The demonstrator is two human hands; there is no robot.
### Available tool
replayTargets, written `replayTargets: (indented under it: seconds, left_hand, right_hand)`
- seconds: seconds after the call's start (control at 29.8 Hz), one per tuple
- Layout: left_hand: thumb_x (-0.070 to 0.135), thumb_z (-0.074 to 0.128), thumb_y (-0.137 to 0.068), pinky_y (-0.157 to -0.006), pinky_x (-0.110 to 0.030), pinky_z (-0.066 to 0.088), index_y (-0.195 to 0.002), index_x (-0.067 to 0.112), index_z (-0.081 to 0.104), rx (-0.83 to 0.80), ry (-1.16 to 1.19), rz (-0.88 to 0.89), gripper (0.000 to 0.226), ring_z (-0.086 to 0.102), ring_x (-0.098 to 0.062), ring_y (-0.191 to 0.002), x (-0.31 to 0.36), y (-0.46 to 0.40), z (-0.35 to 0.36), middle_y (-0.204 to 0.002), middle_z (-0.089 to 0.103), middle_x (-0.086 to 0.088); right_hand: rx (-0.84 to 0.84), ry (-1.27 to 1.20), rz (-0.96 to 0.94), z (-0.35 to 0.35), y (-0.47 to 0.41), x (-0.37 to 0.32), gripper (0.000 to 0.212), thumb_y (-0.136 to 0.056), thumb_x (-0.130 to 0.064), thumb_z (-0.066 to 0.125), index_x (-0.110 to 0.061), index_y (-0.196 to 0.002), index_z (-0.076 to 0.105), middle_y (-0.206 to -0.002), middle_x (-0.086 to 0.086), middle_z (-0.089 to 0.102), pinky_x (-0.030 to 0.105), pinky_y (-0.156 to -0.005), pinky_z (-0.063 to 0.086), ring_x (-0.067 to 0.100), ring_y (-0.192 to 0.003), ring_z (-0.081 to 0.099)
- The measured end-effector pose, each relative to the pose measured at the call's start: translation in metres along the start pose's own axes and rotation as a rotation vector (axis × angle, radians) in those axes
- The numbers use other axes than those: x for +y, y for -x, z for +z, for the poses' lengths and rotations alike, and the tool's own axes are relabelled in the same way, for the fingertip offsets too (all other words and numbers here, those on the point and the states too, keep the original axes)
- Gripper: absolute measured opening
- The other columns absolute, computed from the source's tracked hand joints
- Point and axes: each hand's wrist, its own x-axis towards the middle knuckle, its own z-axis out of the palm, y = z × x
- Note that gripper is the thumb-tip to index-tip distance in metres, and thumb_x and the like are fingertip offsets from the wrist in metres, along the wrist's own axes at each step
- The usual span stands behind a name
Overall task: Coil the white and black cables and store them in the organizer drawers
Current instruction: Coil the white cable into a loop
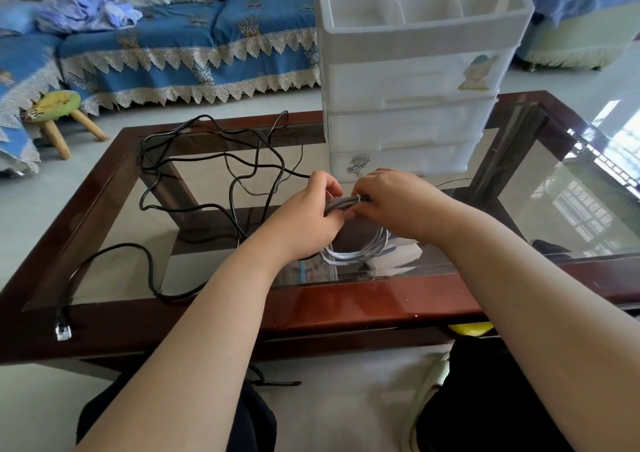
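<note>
We have the white cable (349, 254) at centre frame, gathered into a coil of several loops. Its top is bunched between both hands and the rest hangs down toward the glass table (346, 299). We judge that hold is there to keep the loops stacked so they cannot spring apart while the bundle gets secured.

The left hand (311, 209) is curled round the bunched strands from the left, thumb over the top, gripping them. The right hand (391, 199) meets it from the right, fingers bent and pinching at the same spot, where a small pale tie or the cable's own end seems to sit; it is too small for us to tell which. Neither hand is spread.

Moving out, the black cable (221, 178) sprawls loose across the left half of the table, uncoiled, with its clear plug (63, 330) resting on the wooden frame at lower left. That 1 looks untouched, so we reckon we are roughly a quarter in: 1 cable coiled, none stored.

Just behind the hands at upper centre stands the organizer (408, 105), 3 drawers all closed, close enough that a drawer should be an easy reach.
</note>
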Motion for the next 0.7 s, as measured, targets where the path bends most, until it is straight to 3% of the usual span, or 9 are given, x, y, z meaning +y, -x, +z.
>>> replayTargets:
  seconds: [0.07,0.17,0.23,0.3,0.37,0.44,0.5,0.6,0.7]
  left_hand:
    - [0.027,0.049,-0.097,-0.078,-0.046,0.05,-0.112,0.021,0.042,0.005,-0.068,-0.01,0.017,0.059,-0.021,-0.084,-0.002,-0.003,0.0,-0.098,0.059,-0.002]
    - [0.03,0.044,-0.1,-0.073,-0.041,0.05,-0.113,0.022,0.04,0.035,-0.139,-0.049,0.015,0.058,-0.018,-0.08,-0.004,-0.006,0.003,-0.094,0.058,0.001]
    - [0.027,0.041,-0.101,-0.063,-0.036,0.045,-0.114,0.02,0.038,0.071,-0.179,-0.07,0.015,0.054,-0.015,-0.072,-0.006,-0.01,0.004,-0.087,0.052,0.005]
    - [0.024,0.039,-0.101,-0.059,-0.034,0.04,-0.113,0.017,0.037,0.111,-0.205,-0.085,0.013,0.051,-0.013,-0.069,-0.009,-0.014,0.004,-0.084,0.048,0.006]
    - [0.024,0.038,-0.102,-0.055,-0.031,0.037,-0.113,0.017,0.037,0.136,-0.201,-0.098,0.013,0.049,-0.011,-0.066,-0.01,-0.017,0.003,-0.083,0.047,0.007]
    - [0.024,0.038,-0.102,-0.052,-0.029,0.033,-0.113,0.017,0.037,0.14,-0.188,-0.104,0.013,0.047,-0.009,-0.064,-0.01,-0.019,0.003,-0.082,0.046,0.008]
    - [0.024,0.039,-0.102,-0.053,-0.029,0.035,-0.113,0.018,0.038,0.124,-0.173,-0.098,0.013,0.047,-0.009,-0.065,-0.009,-0.021,0.003,-0.083,0.045,0.01]
    - [0.025,0.039,-0.101,-0.063,-0.033,0.045,-0.113,0.019,0.039,0.081,-0.143,-0.1,0.013,0.051,-0.011,-0.07,-0.007,-0.023,0.002,-0.086,0.046,0.011]
    - [0.026,0.04,-0.101,-0.062,-0.033,0.044,-0.113,0.02,0.039,0.085,-0.127,-0.103,0.013,0.051,-0.011,-0.069,-0.007,-0.025,0.001,-0.086,0.047,0.008]
  right_hand:
    - [-0.015,0.01,0.0,-0.001,-0.004,0.001,0.035,-0.09,-0.045,0.054,-0.011,-0.097,0.061,-0.093,0.007,0.062,0.037,-0.076,0.043,0.024,-0.093,0.054]
    - [-0.086,-0.2,0.06,-0.004,-0.012,0.007,0.042,-0.086,-0.048,0.06,-0.012,-0.106,0.062,-0.095,0.002,0.063,0.028,-0.069,0.042,0.019,-0.086,0.057]
    - [-0.064,-0.461,0.183,-0.003,-0.023,0.024,0.052,-0.086,-0.053,0.056,-0.012,-0.117,0.059,-0.112,0.002,0.065,0.028,-0.083,0.046,0.018,-0.098,0.061]
    - [0.03,-0.833,0.505,0.005,-0.033,0.049,0.055,-0.087,-0.058,0.051,-0.011,-0.114,0.058,-0.121,0.01,0.063,0.037,-0.089,0.051,0.024,-0.098,0.064]
    - [0.109,-1.264,0.849,0.018,-0.041,0.071,0.064,-0.085,-0.057,0.056,-0.01,-0.129,0.048,-0.131,0.016,0.053,0.041,-0.086,0.053,0.028,-0.097,0.061]
    - [0.175,-1.55,0.996,0.03,-0.049,0.086,0.077,-0.084,-0.052,0.061,-0.009,-0.141,0.033,-0.139,0.019,0.043,0.039,-0.089,0.051,0.031,-0.108,0.056]
    - [0.322,-1.811,1.012,0.036,-0.059,0.091,0.077,-0.086,-0.04,0.066,-0.009,-0.144,0.028,-0.141,0.02,0.039,0.038,-0.092,0.047,0.033,-0.122,0.049]
    - [0.544,-1.945,1.009,0.036,-0.072,0.091,0.064,-0.086,-0.023,0.069,-0.006,-0.139,0.037,-0.126,0.02,0.048,0.034,-0.089,0.048,0.03,-0.115,0.052]
    - [0.532,-1.962,1.069,0.043,-0.075,0.088,0.058,-0.086,-0.024,0.067,-0.004,-0.134,0.04,-0.093,0.011,0.048,0.028,-0.072,0.049,0.021,-0.084,0.055]
